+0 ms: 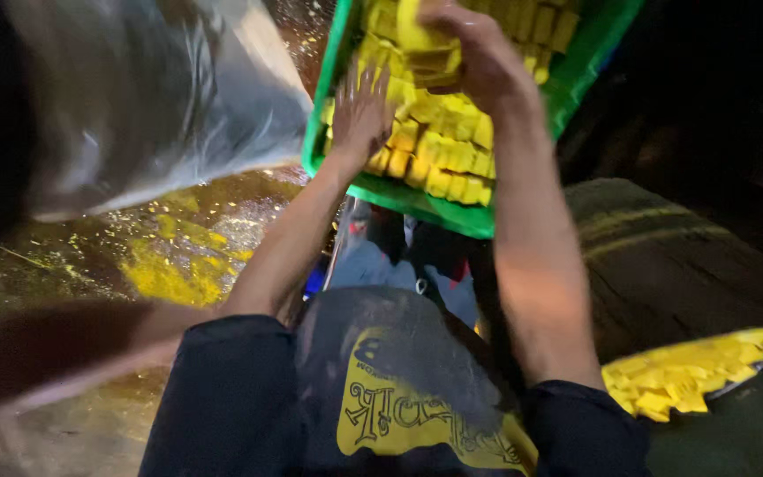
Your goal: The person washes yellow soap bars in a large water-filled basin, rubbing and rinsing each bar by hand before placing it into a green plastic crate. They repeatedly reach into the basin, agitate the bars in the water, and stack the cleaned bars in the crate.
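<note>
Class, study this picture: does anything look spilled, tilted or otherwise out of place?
Yes. Yellow powder is spilled and smeared across the wet, dark surface at lower left. The green crate of yellow blocks sits tilted, with the left hand and right hand on the blocks.

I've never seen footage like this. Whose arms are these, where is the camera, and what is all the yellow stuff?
There is no machine here. A person wears one camera on the head, looking down, so the two bare arms reaching forward are their own. The left hand lies flat on yellow blocks packed in a green plastic crate. The right hand grips a few blocks near the top of the crate. Their dark shirt with a yellow print fills the bottom. More yellow pieces lie lower right, yellow crumbs cover the wet floor, and a clear plastic sheet hangs upper left. The blurred arm at far left seems to be someone else's.
</note>
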